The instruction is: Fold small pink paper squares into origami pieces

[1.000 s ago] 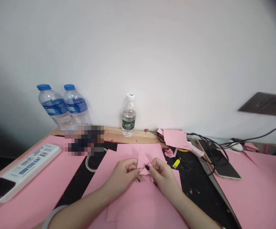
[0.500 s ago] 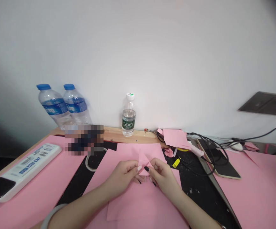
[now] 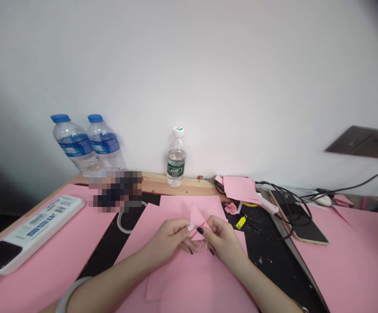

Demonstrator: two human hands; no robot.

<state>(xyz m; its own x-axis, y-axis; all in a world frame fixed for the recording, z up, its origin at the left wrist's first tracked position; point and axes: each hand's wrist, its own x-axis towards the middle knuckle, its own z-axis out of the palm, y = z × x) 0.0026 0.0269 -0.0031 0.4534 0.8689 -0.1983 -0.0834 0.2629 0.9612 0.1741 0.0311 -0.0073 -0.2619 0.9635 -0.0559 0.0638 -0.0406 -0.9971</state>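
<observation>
A small folded piece of pink paper (image 3: 196, 218), coming to a point at its far end, is held up between my two hands. My left hand (image 3: 175, 237) pinches its left side, thumb on top. On the right side, my right hand (image 3: 220, 234) pinches it between thumb and fingers, a dark-nailed thumb near the middle fold. The other fingers curl beneath and partly hide the paper's near part. Below both hands lie overlapping pink sheets (image 3: 189, 278) on a black mat (image 3: 267, 269).
Two blue-capped bottles (image 3: 74, 145) lean at the back left; a smaller water bottle (image 3: 176, 167) stands centrally. A white power bank-like device (image 3: 35, 232) lies left, beside a tape roll (image 3: 121, 224). At right are a phone (image 3: 298, 219), black cables (image 3: 291, 204) and paper scraps (image 3: 241, 188).
My fingers have shifted slightly on the folded paper, and its near edge has moved a little. Both hands stay in nearly the same place.
</observation>
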